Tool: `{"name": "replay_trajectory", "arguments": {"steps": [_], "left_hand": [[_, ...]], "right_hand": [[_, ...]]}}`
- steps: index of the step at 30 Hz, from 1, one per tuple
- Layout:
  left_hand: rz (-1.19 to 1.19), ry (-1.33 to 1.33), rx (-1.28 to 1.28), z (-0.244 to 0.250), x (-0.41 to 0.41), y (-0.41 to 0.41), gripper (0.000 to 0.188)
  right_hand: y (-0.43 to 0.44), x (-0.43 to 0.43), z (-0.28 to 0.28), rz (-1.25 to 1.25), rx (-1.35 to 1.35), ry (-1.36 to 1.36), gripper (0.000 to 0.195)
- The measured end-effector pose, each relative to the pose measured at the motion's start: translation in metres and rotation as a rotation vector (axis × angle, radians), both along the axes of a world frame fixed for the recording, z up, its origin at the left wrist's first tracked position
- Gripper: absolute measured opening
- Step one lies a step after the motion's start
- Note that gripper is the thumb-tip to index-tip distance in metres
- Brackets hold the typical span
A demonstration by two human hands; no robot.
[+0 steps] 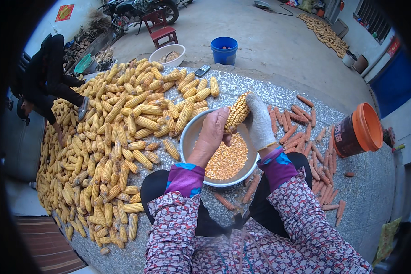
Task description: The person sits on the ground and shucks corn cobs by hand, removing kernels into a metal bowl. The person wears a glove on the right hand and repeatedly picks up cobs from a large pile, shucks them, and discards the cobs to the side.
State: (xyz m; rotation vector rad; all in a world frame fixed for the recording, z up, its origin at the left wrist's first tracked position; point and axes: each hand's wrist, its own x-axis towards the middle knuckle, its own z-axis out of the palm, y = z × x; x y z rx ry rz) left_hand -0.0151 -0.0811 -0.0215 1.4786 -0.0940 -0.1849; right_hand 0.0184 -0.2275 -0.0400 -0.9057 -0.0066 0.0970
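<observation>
An ear of dried corn (238, 112) with its kernels on is held tilted above a metal basin (185, 150). My bare left hand (213, 128) grips its lower end. Against the ear's upper right side rests my right hand (260, 120), in a white knit glove; its fingertips are hidden behind the ear. Loose yellow kernels (227, 159) cover the bottom of the basin, which stands between my knees. Close by on the left, a large heap of corn ears (123, 137) spreads over the speckled floor. Stripped reddish cobs (294, 137) lie scattered to the right.
An orange bucket (366, 126) lies tipped at the right. Ahead are a blue bucket (224, 51), a white bowl (167, 56) with kernels, a phone (202, 70) and a red chair (160, 29). Another person (48, 75) bends over the heap's left side. A motorcycle (140, 13) stands behind.
</observation>
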Motion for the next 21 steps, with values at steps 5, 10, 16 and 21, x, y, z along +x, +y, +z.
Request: {"name": "replay_trajectory", "arguments": {"steps": [5,10,16,21], "left_hand": [[0.215,-0.296,0.317,-0.029,0.010,-0.002,0.041],[0.194,-0.248,0.255,-0.028,0.013,-0.003,0.043],[0.086,-0.043,-0.057,-0.012,0.007,-0.008,0.053],[-0.019,0.099,-0.098,-0.005,0.006,-0.005,0.057]], "right_hand": [[0.007,0.004,-0.011,-0.043,0.071,-0.003,0.033],[0.001,0.007,-0.023,0.017,0.185,0.042,0.036],[0.005,0.005,-0.022,-0.043,0.119,0.045,0.030],[0.005,0.008,-0.034,-0.088,-0.023,-0.040,0.035]]}}
